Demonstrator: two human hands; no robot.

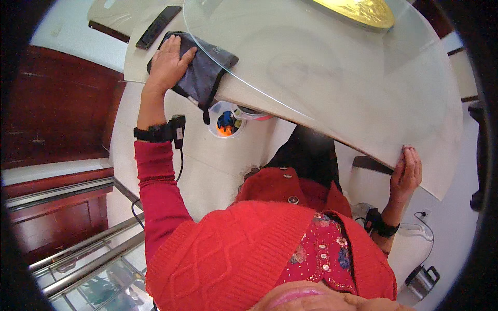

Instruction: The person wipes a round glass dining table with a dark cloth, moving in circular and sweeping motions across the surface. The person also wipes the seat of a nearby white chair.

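Observation:
My left hand (168, 65) lies on a folded dark grey cloth (207, 72) with black edging, its fingers stretched out and the thumb apart. The cloth lies at the left of the white table (140, 65), and one corner hangs over the edge. Part of it reaches the rim of the round glass turntable (321, 67). On the right, my right hand (408, 168) rests at the table's near edge with fingers extended close together and nothing visible in them.
A long black object (158, 27) lies at the table's far left. A gold-coloured plate (365, 11) stands on the glass. Below the table is a white bin (236, 132) with coloured bits inside. A metal kettle (423, 281) stands at lower right, near a cord (431, 243).

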